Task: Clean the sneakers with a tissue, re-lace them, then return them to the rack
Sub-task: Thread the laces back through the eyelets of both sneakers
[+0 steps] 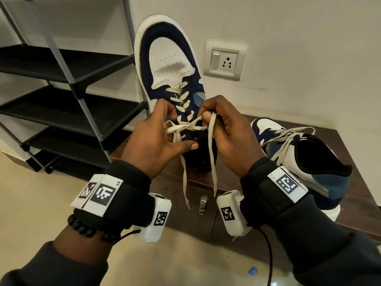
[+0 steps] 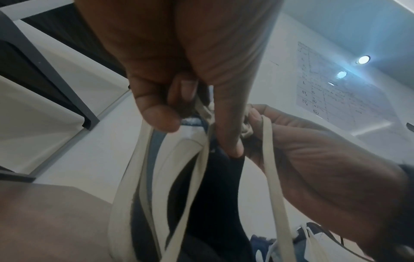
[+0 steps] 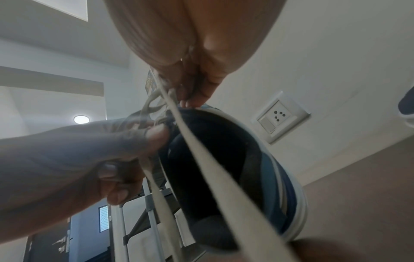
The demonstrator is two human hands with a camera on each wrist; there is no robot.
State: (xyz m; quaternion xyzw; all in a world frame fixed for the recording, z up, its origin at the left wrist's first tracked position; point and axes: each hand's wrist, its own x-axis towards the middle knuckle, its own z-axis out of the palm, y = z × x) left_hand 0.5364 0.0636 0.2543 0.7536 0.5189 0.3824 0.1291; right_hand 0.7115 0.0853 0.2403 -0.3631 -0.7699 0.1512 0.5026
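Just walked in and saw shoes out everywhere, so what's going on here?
A person is re-lacing a navy and white sneaker propped toe-up on a brown cabinet. The left hand and right hand each pinch the cream lace, crossing it near the collar. The second sneaker lies alongside, laced. The shoe rack stands to the left.

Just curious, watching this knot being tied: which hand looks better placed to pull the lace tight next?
Probably the right hand: it pinches the lace at the crossing, while the left hand's thumb is extended.

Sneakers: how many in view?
2. One sneaker stands toe-up at the wall, both hands on its lace; the other sneaker lies on the brown cabinet, right. None visible on the rack.
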